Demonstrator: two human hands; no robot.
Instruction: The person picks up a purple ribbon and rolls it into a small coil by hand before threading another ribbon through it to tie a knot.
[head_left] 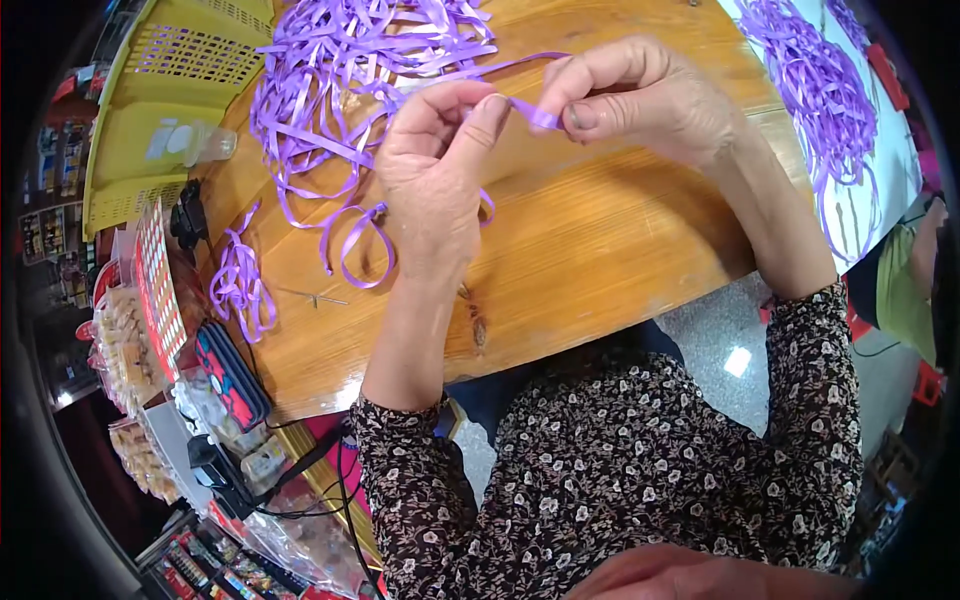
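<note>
Over a wooden table, my left hand and my right hand pinch the same purple ribbon strip between thumb and fingers. The strip spans the short gap between the two hands and trails back to a loose pile of purple ribbon at the table's far left. A looped piece of ribbon lies on the wood just left of my left wrist. A small finished ribbon bundle rests near the table's left edge.
A yellow plastic basket stands at the far left. Another heap of purple ribbon lies on a white surface at the right. Packaged snacks, a dark pouch and cables crowd the lower left.
</note>
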